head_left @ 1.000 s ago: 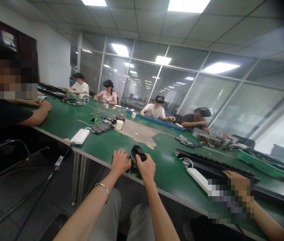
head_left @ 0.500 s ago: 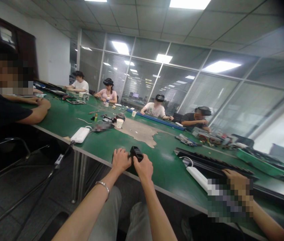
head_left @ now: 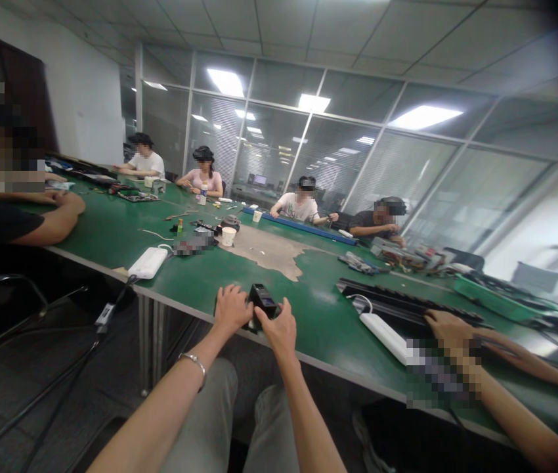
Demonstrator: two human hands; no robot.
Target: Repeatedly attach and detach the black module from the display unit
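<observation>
A small black boxy device (head_left: 262, 299) sits at the near edge of the green table (head_left: 318, 322), held between both my hands. My left hand (head_left: 230, 310), with a silver bracelet on its wrist, has its fingers curled against the device's left side. On the right side my right hand (head_left: 279, 328) grips it, thumb raised along its edge. Part of the device is hidden behind my fingers.
A white power strip (head_left: 149, 263) lies to the left, another white power strip (head_left: 383, 332) and a long black tray (head_left: 407, 309) to the right, where a neighbour's hand (head_left: 449, 326) rests. A paper cup (head_left: 228, 236) stands mid-table. Several people sit around the table.
The view has shifted slightly up and left. My hands have turned the black device a little, and my right thumb now sits higher on it.
</observation>
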